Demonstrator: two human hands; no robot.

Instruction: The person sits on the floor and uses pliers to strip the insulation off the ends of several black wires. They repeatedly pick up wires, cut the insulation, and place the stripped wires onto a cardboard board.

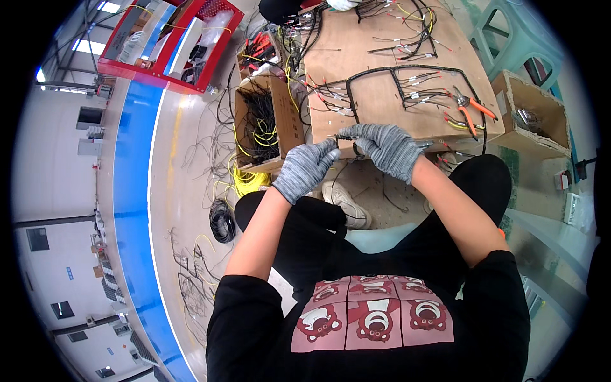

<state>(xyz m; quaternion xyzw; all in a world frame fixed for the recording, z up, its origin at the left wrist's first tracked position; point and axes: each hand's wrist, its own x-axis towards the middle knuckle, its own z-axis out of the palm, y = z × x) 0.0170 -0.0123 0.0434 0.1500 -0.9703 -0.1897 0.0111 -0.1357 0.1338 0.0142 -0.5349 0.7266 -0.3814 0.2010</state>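
Pinching a black wire [345, 137] between gloved left hand [304, 169] and right hand [386, 149], long axis running left-right at table [382, 102] edge, both hands equally near.

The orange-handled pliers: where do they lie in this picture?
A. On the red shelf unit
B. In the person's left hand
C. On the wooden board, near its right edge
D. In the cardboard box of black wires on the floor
C: the orange-handled pliers rest on the wooden board beside the black wire harness, well clear of both gloved hands, the left hand and the right hand.
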